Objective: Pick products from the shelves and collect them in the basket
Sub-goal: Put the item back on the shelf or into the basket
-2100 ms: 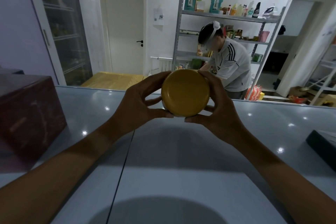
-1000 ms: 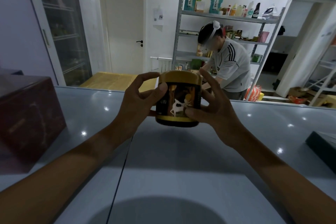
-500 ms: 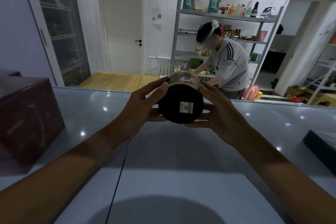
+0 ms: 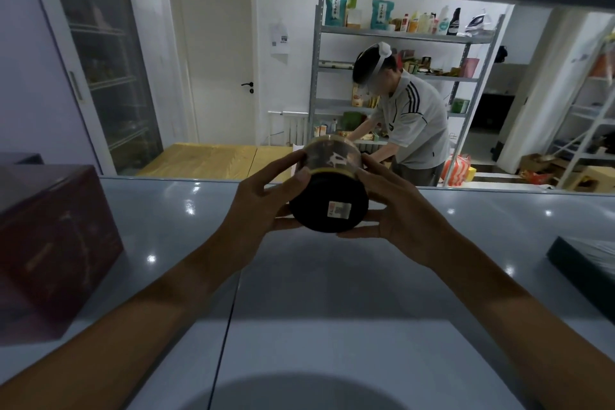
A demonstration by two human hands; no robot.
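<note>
Jar [image 4: 329, 200] sits mid-frame above the bench [image 4: 332, 293], base toward us, long axis pointing away; we've left hand [image 4: 263, 206] & right hand [image 4: 399, 220] fingers clamped on opposite sides, equally near.

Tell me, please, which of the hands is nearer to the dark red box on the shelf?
Left. The left hand grips the jar on the side facing the dark red box; the right hand holds the jar's far side.

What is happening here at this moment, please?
A person holds a round tin in both hands, left hand and right hand, above a grey shelf. The tin is tipped so its dark base with a sticker faces the camera. No basket is in view. Another person works at a rack behind.
</note>
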